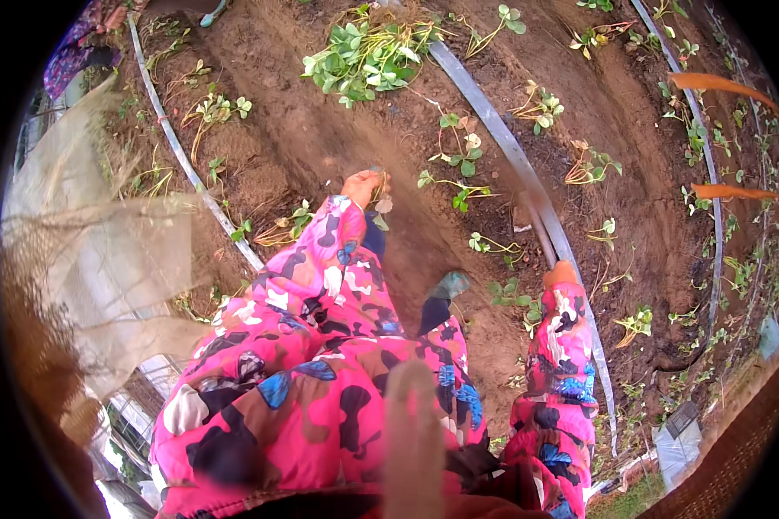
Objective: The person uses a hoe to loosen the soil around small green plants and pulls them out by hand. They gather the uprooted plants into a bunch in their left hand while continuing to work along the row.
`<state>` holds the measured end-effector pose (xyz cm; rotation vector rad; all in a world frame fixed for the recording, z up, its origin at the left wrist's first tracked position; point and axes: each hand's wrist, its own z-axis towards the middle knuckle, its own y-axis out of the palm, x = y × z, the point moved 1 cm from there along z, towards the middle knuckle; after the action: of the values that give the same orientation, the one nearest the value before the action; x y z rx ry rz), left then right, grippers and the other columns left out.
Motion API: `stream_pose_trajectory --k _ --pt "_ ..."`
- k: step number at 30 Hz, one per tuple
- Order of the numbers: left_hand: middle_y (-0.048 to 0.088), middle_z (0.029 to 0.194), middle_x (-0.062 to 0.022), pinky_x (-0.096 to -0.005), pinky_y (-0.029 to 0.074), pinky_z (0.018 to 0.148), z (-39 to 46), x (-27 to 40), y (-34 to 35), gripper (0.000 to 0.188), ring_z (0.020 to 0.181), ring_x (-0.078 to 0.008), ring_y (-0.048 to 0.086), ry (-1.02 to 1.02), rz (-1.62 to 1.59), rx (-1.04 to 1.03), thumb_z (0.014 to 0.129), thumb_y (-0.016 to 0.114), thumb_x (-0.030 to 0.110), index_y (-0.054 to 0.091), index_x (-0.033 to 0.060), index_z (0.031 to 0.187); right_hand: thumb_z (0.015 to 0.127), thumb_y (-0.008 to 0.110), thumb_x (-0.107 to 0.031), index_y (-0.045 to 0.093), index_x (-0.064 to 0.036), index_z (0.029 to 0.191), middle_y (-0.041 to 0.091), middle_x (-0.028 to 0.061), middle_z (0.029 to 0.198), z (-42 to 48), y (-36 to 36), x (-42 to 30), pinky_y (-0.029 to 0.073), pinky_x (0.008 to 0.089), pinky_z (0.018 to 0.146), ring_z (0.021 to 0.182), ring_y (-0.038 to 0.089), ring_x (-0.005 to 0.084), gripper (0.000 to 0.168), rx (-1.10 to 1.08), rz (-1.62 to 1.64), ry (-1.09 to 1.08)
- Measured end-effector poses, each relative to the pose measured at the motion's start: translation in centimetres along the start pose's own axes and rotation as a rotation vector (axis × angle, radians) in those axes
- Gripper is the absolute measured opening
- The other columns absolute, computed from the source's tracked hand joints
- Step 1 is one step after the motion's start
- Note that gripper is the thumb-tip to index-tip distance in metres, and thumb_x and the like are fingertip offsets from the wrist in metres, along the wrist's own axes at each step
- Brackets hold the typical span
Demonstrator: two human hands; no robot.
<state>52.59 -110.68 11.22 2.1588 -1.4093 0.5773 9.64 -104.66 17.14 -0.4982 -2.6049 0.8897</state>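
My left hand [363, 187], at the centre, has its fingers closed on a small leafy seedling [383, 206] that hangs from the fingertips. On the right, my right hand [559, 274] grips the thin handle of a hand tool [540, 227], which lies along a flat grey drip hose [493, 123]; the tool's far end is blurred at the soil. Small strawberry-like plants [467, 194] lie or stand in the brown soil between the hands and the hose. Beyond them, a large pile of similar leafy seedlings [367, 61] rests on the bed beside the hose.
Other drip hoses run along the left [182, 149] and right [704, 143], with more small plants beside them. Translucent sheeting [136, 253] borders the left side. Part of another person [81, 58] shows at the upper left. My shoe [453, 284] stands on the soil.
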Motion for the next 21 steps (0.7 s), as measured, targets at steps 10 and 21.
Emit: stream_pose_trajectory --k 10,21 --pt "0.06 0.072 -0.0071 -0.0264 0.047 0.049 10.0 15.4 -6.4 0.014 0.054 -0.0145 0.057 0.129 0.338 0.012 0.077 0.052 0.005 0.058 0.0018 0.089 0.064 0.062 -0.013 0.058 0.0 0.085 0.059 0.0192 0.087 0.3 -1.2 -3.7 0.047 0.0398 0.073 0.085 0.058 0.032 0.025 -0.044 -0.066 0.175" --pt "0.061 0.079 -0.0092 -0.0308 0.05 0.054 11.4 19.3 -8.7 0.022 0.06 -0.0196 0.059 0.206 0.196 0.04 0.076 0.048 0.009 0.056 0.0023 0.095 0.067 0.063 -0.017 0.06 -0.001 0.084 0.06 0.02 0.083 -0.2 -2.6 -5.1 0.049 0.04 0.069 0.082 0.059 0.0313 0.023 -0.091 -0.055 0.155"
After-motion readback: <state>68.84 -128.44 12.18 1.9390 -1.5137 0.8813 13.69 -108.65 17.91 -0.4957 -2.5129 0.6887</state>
